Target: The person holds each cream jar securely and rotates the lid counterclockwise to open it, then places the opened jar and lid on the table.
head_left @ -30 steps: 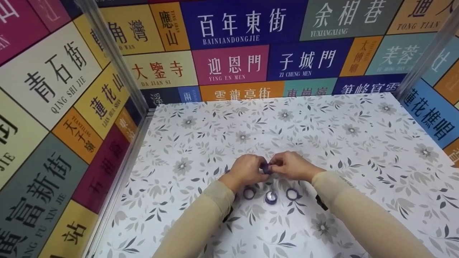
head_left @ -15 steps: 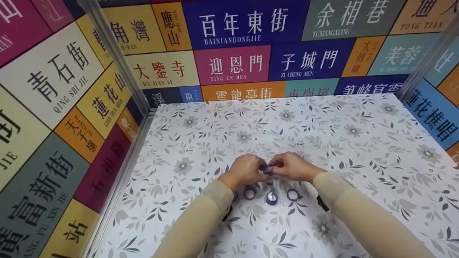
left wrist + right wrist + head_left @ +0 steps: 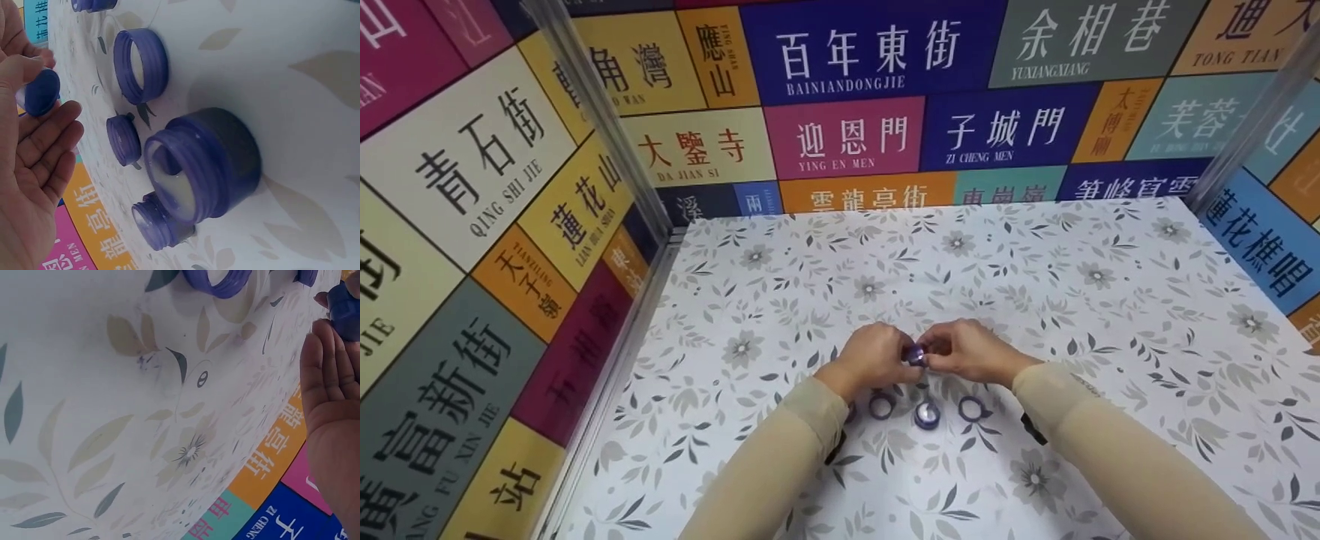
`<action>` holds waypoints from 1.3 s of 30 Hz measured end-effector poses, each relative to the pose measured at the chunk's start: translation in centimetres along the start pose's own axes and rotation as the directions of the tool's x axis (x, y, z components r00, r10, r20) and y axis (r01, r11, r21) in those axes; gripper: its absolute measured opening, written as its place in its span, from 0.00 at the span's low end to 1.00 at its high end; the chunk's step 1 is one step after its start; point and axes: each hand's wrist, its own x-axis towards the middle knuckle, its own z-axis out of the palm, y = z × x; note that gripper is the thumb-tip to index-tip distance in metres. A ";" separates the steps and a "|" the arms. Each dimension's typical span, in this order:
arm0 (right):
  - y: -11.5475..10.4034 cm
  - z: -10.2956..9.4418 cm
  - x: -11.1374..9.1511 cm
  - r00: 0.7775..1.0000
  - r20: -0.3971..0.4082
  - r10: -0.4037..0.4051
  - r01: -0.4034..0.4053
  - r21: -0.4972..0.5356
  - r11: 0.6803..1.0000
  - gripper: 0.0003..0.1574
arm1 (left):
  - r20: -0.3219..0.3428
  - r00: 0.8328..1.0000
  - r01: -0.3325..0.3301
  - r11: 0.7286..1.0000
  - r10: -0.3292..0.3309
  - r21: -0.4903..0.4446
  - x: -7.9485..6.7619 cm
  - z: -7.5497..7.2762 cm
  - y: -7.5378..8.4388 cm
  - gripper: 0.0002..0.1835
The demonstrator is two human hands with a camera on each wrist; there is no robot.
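Observation:
Both hands meet over the middle of the table around a small purple jar [image 3: 916, 355]. My left hand [image 3: 876, 355] pinches it between thumb and fingers; in the left wrist view the jar's dark round face [image 3: 43, 93] shows beside the thumb. My right hand [image 3: 973, 348] grips the same jar from the other side. Its remaining fingers [image 3: 332, 374] stretch out below the jar in the right wrist view. Closer to the body lie a purple ring-shaped piece [image 3: 881, 405], a shiny-topped purple jar [image 3: 927, 415] and another purple ring [image 3: 973, 409].
In the left wrist view an open, threaded purple jar [image 3: 225, 157] lies nearest the camera, with a smaller jar [image 3: 163, 225] and a low purple piece [image 3: 124, 140] beyond. A flower-print cloth [image 3: 1035, 285] covers the table. Sign-printed panels [image 3: 840, 135] stand at the back and sides.
The held jar has turned slightly between the fingers, so a shiny face shows now. Both hands stay in nearly the same place, and the pieces on the table have not moved.

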 end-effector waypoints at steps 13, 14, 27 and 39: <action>0.0 0.4 0.1 1.000 0.004 0.016 -0.016 0.064 0.998 0.16 | -0.008 0.999 0.031 0.997 -0.031 0.073 -0.4 -0.2 0.0 0.13; 0.0 0.4 0.1 1.000 0.000 0.023 -0.023 0.068 0.997 0.16 | -0.005 0.999 0.032 0.997 -0.032 0.077 -0.4 -0.2 0.1 0.14; -0.5 0.5 0.2 0.994 -0.037 0.100 -0.101 -0.038 0.994 0.09 | -0.026 1.000 -0.011 0.994 0.014 0.107 -0.4 -0.4 0.2 0.14; -0.5 0.4 0.3 0.996 -0.042 0.079 -0.080 -0.023 0.997 0.08 | -0.029 0.999 -0.013 0.992 0.017 0.128 -0.3 -0.6 0.2 0.15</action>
